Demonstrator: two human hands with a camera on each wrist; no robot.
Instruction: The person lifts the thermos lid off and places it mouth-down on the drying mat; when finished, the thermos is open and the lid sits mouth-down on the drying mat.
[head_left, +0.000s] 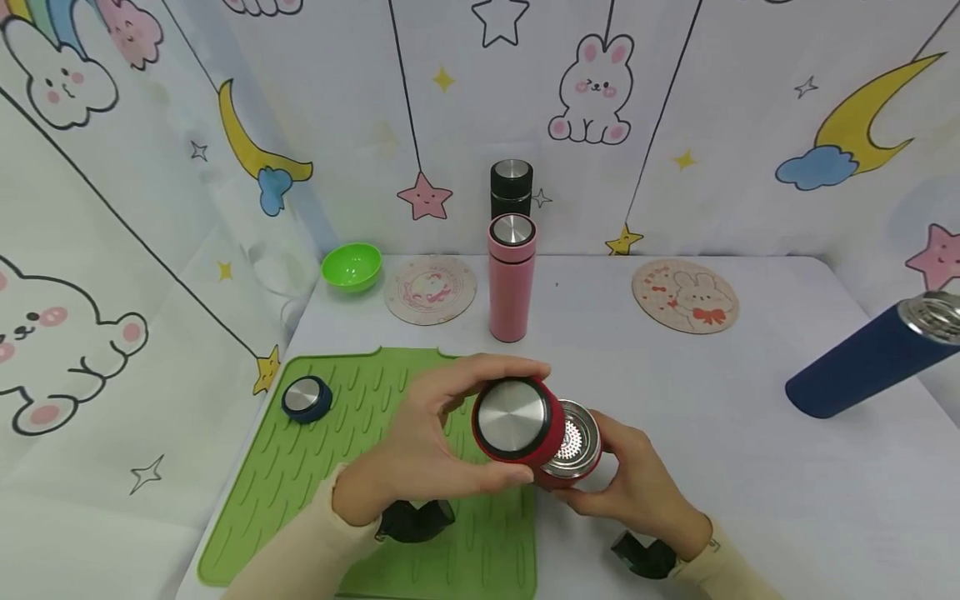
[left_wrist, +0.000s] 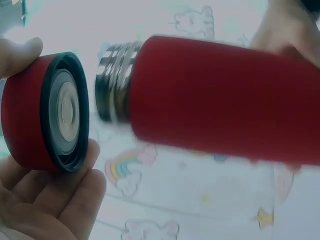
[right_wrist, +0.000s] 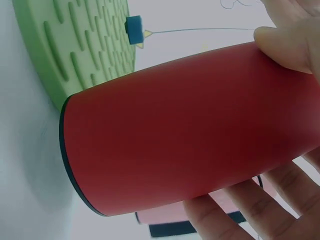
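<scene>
My left hand (head_left: 442,433) grips a red lid (head_left: 517,419) with a brushed-metal top, thumb on one side and fingers on the other. In the left wrist view its dark-rimmed underside faces the threaded steel neck of a red thermos bottle (left_wrist: 215,97), with a small gap between them. My right hand (head_left: 637,483) holds that bottle around its body, fingers and thumb on opposite sides. A perforated strainer (head_left: 572,442) shows inside the bottle's mouth, partly covered by the lid in the head view. Close below the bottle's base, the right wrist view shows the white tabletop.
A green drying mat (head_left: 255,500) lies at left, with a blue lid (head_left: 306,398) on it. Farther back stand a green bowl (head_left: 351,268), a pink bottle (head_left: 511,287), a black bottle (head_left: 512,185) and two round coasters (head_left: 430,290). A lidless blue bottle (head_left: 862,367) stands at right.
</scene>
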